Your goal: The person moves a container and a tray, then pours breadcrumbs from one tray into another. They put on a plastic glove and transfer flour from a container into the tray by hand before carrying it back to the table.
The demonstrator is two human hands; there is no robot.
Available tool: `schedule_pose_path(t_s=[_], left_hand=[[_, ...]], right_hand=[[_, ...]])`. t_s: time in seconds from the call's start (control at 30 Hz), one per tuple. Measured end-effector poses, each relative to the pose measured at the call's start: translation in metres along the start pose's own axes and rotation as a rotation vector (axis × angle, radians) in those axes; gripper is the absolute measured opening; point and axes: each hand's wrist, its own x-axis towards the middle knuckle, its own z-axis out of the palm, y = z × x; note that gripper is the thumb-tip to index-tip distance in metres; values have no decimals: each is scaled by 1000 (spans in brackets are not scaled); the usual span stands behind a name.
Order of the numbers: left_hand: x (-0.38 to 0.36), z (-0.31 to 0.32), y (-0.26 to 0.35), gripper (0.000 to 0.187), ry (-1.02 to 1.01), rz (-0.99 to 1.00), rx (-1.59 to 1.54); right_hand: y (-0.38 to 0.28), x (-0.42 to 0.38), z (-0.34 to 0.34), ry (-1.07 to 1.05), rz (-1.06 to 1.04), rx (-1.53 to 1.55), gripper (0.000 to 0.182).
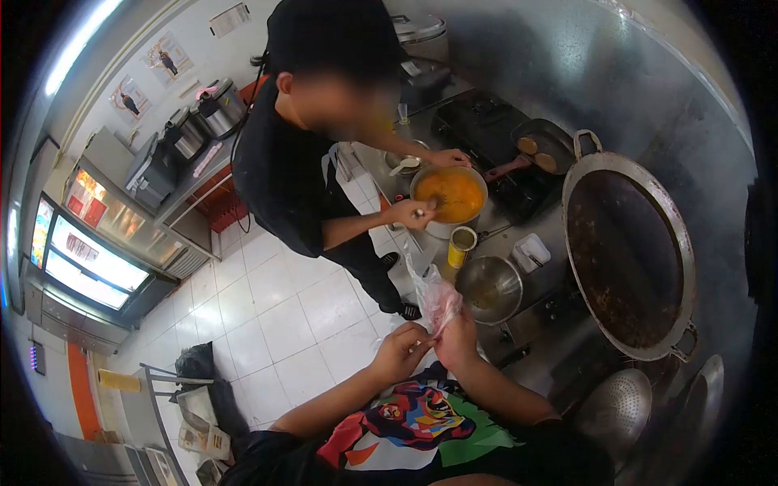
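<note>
A clear plastic bag (438, 298) with something pinkish inside hangs in front of my chest. My right hand (458, 338) is closed around the gathered part of the bag. Beside it, my left hand (401, 353) pinches the bag's edge, fingers pressed together. What exactly lies in the bag cannot be made out. Just beyond my right hand is a shiny metal bowl (496, 283) with a little liquid at its bottom. A yellow can (460, 246) with an open top stands behind the bag.
Across from me a person in black (284, 170) holds a utensil in a pot of orange liquid (450, 194). A frying pan (545, 146) holds round patties. A huge wok (632, 251), a white container (531, 253) and a perforated strainer (622, 409) are at the right.
</note>
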Motion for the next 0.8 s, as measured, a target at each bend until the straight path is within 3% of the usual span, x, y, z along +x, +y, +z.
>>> schedule_pose_path(t_s=[0.13,0.2,0.3,0.4,0.47,0.63,0.7,0.8], left_hand=[[0,3,10,12,-24,-248,-130],[1,5,11,13,-27,-221,-188],[3,5,20,17,-17,-179,-193],[10,1,26,21,-6,-110,2],[13,8,20,23,32,-24,26],[14,4,51,23,61,-183,-54],[14,0,54,22,33,-197,1],[9,0,47,22,37,-166,102]], right_hand=[[10,1,-10,-181,71,88,62],[14,-1,-15,-229,51,12,61],[4,2,-12,-315,-186,-546,58],[-25,-1,7,-393,-8,-550,65],[-21,3,3,-347,-15,-536,62],[-6,6,-11,-192,39,-174,53],[-8,5,-6,-252,-95,-256,52],[-14,0,-4,-395,-154,-629,52]])
